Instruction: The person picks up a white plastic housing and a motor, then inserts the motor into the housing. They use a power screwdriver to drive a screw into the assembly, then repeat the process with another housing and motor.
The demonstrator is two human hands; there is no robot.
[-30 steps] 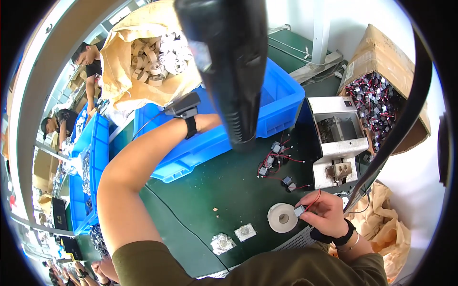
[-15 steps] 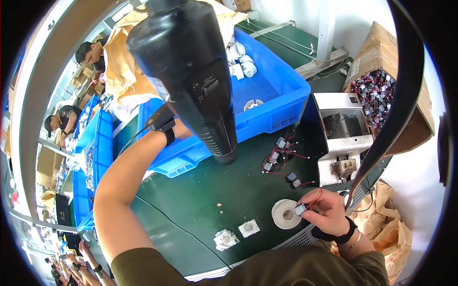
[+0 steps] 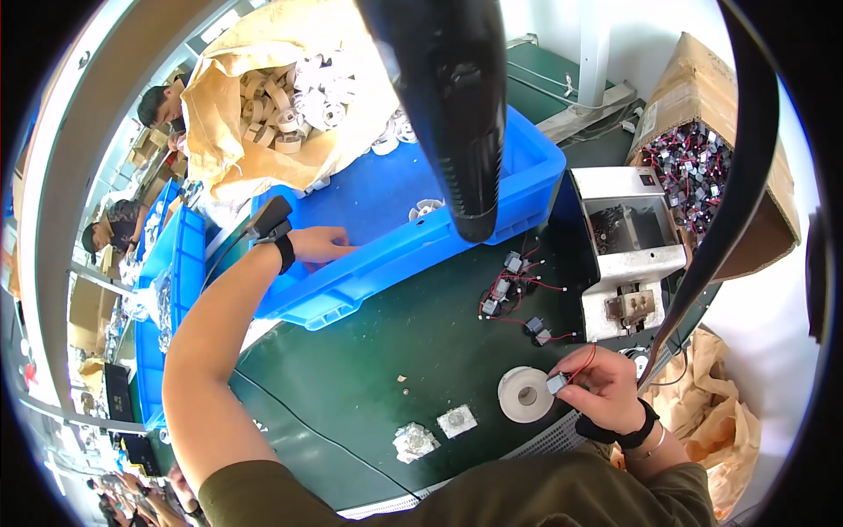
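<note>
My left hand reaches over the near left side of a blue plastic bin, fingers stretched out, with nothing visible in them. Pinched between the fingertips of my right hand is a small grey component with red wires. Just left of it, a white ring-shaped part lies on the green table. Inside the bin are a white slotted round part and, farther back, more white parts. A black handheld power tool hangs in front of the bin and hides some of it.
Several wired components lie on the table beside a white machine. A cardboard box holds many more. Two whitish blocks sit near the front edge. A paper bag full of white rings stands behind the bin. A cable crosses the table.
The black power tool has swung right and up, uncovering the bag of rings. My left hand has shifted left and now shows fully. My right hand keeps its hold nearly unmoved.
</note>
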